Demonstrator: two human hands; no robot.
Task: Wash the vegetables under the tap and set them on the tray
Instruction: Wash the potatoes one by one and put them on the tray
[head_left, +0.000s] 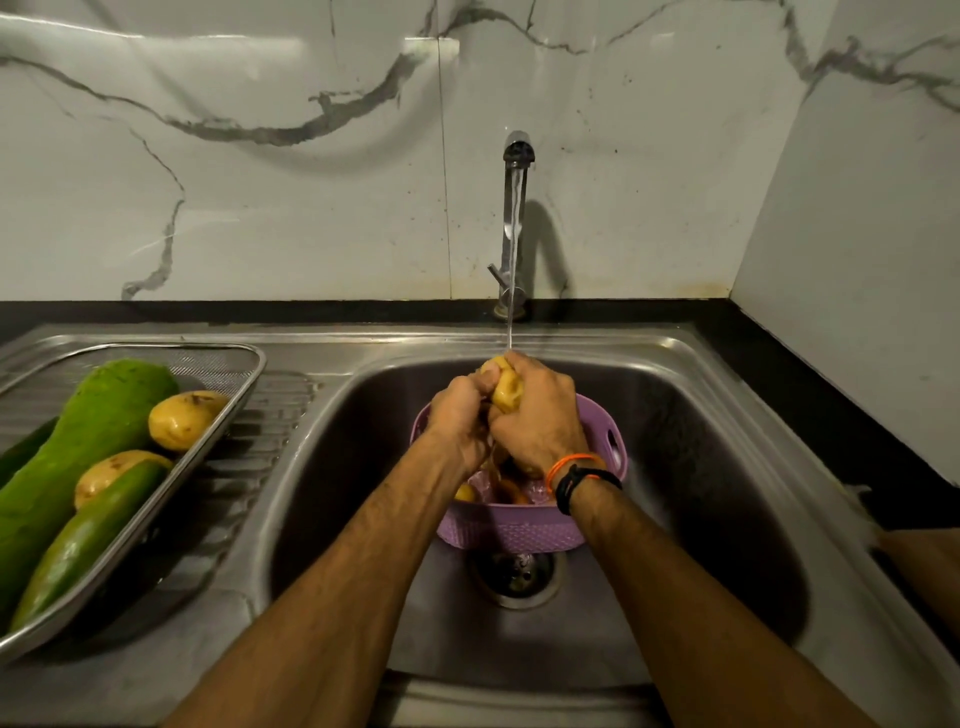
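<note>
Both hands hold one yellow potato (505, 388) under the water running from the tap (516, 156). My left hand (457, 421) grips its left side and my right hand (540, 415) wraps over its right side. Below them a purple basket (519, 530) stands in the sink (701, 467), with more vegetables partly hidden by my wrists. On the drainboard at left, a metal mesh tray (228, 400) holds a large green gourd (78, 441), a cucumber (88, 540) and two potatoes (182, 418).
The sink drain (514, 577) lies just in front of the basket. A black counter (831, 415) runs along the back and right side, against marble wall tiles. The tap lever (496, 273) sticks out to the left.
</note>
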